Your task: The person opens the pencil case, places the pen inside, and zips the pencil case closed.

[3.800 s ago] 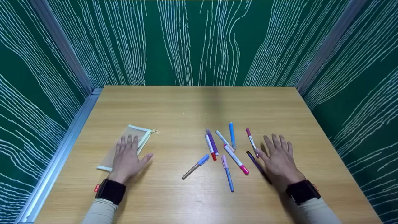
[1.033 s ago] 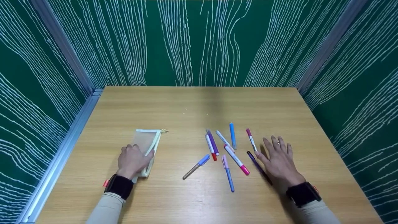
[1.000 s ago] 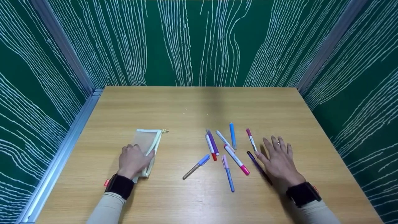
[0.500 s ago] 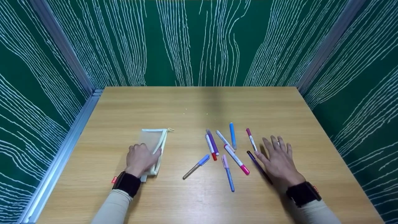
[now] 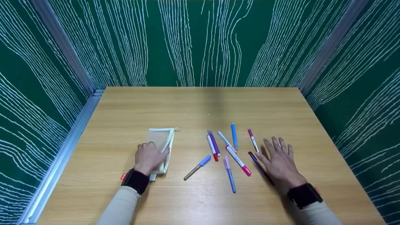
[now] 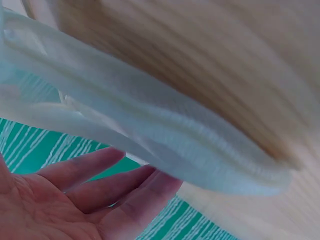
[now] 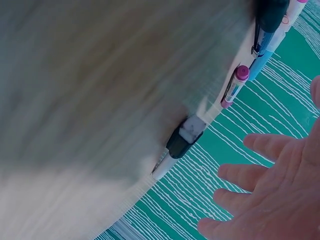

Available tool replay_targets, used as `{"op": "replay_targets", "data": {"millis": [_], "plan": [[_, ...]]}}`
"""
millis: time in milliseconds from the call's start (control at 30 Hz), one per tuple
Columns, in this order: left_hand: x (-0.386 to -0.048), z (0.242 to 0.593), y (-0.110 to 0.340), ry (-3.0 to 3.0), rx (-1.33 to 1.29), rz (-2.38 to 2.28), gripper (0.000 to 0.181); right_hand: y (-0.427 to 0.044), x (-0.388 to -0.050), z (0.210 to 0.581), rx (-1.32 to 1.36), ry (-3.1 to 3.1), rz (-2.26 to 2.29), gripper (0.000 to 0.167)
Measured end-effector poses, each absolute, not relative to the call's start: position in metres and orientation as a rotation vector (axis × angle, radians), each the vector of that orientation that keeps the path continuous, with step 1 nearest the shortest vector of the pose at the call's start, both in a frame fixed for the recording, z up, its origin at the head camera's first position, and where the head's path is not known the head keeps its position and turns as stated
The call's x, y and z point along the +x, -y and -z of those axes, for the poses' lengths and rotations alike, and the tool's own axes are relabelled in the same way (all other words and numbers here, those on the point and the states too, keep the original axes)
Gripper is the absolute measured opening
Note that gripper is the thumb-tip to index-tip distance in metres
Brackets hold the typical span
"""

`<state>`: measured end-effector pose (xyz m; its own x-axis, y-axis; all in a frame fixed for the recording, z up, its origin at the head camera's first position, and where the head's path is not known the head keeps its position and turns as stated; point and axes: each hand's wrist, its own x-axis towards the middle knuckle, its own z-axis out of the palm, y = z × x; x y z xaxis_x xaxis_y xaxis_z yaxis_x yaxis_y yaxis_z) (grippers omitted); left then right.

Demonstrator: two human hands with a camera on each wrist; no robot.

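Observation:
My left hand (image 5: 149, 157) grips a mesh pouch (image 5: 157, 137) with pale blue-green edging, left of centre in the head view, fingers bent and thumb along its right side. In the left wrist view the pouch (image 6: 165, 127) stands large and blurred, the fingers of the hand (image 6: 107, 205) touching its lower edge. My right hand (image 5: 281, 162) is spread palm down at the right, its thumb by the lower end of a thin maroon-capped marker (image 5: 253, 140) and beside a dark pen (image 5: 261, 168). Nothing is held in the right hand (image 7: 280, 192) in its wrist view.
Between the hands lie several pens: a blue-capped one (image 5: 197, 167), a lilac-capped one (image 5: 230, 175), a pink-ended marker (image 5: 238, 160), a purple one (image 5: 214, 143) and a blue one (image 5: 234, 136). Green walls with white lines (image 5: 168, 43) surround the wooden table (image 5: 137, 103).
My left hand has gone from lying flat over the pouch to gripping it, and has moved right with it. The right hand and the pens have hardly moved.

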<state>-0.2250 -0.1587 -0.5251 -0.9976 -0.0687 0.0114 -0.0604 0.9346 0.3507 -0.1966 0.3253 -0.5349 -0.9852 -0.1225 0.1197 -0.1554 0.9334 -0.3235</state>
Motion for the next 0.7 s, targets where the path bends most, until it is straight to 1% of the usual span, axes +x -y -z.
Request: {"op": "replay_targets", "data": {"millis": [267,700], "plan": [[-0.230,0.524,0.141,3.081,0.114,0.543,0.077,-0.325,-0.195,0.535,0.246,2.983,-0.515,0.074],[-0.235,0.524,0.124,3.094,0.116,0.539,0.077,-0.324,-0.195,0.537,0.263,2.984,-0.498,0.075]]}}
